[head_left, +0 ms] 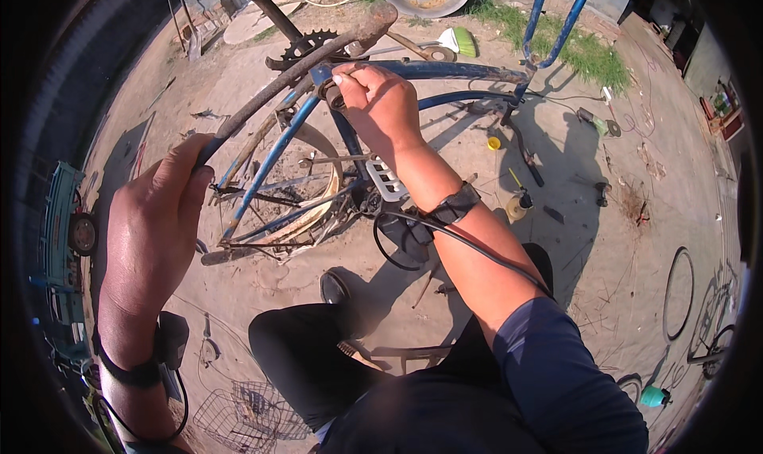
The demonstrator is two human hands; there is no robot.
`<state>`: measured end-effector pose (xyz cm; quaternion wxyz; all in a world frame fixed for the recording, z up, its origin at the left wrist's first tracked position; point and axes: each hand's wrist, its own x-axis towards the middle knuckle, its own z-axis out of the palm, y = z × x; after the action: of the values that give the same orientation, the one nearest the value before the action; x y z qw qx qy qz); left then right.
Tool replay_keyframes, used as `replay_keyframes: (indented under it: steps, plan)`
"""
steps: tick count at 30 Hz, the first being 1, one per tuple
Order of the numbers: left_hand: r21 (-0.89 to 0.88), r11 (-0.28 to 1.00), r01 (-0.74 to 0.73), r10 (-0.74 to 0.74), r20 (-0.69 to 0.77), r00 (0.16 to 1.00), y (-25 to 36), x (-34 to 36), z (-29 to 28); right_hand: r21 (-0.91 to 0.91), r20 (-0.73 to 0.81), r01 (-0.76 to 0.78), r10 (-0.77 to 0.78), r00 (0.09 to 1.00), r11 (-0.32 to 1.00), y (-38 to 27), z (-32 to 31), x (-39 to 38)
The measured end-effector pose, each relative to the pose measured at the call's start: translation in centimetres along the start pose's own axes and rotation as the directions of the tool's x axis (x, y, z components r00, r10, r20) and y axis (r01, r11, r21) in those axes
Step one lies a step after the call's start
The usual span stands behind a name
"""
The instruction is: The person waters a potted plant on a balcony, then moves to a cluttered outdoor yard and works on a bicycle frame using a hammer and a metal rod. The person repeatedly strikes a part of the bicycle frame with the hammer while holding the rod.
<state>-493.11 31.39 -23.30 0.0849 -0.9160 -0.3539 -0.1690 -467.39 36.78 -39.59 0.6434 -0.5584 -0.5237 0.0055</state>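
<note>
Nearest: dark trousers (294, 367), knees apart, one black shoe (335, 287) on the concrete. Wire basket (250, 414) on the ground, lower left. Black strap (131, 370) on the left wrist, another black band (455, 205) on the right, thin cables running off both.

Left hand (155, 224) — closed firmly round the grip of a rusty hammer (278, 88). Shaft slants up and to the right, head end above the right hand in view; can't tell the gap between them.

Right hand (381, 108) — fingers curled in, thumb and forefinger together at the round shell of the blue bike frame (276, 160). Can't tell whether anything is pinched there, fingers hide it.

Frame stands just ahead of the knees, shell up, fork raised at the right. Blue paint worn, rust along the tubes; any marking on them too small to read. Toothed chainring (316, 39) sits beyond the hammer shaft.

Right of the frame: yellow cap (493, 143), and nearer in, a small round can (518, 208). Teal cart (67, 247) far left.

Farther: green-bristled brush (464, 41), then metal basin (455, 1) at the top edge, pale patch inside, unreadable.
</note>
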Motion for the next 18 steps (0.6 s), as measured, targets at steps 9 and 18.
replay_keyframes:
  steps: [9, 18]
  plan:
    - [0.033, 0.995, -0.096, 0.096, 0.0, 0.995, 1.1, 1.1, -0.2, -0.032, -0.041, 0.044, -0.046, 0.998, 0.998, 0.0, -0.2, 0.1]
    - [0.075, 0.994, -0.082, 0.078, 0.054, 0.995, 1.0, 1.6, 0.0, -0.023, -0.014, 0.028, -0.029, 0.999, 0.999, 0.3, -0.2, 0.1]
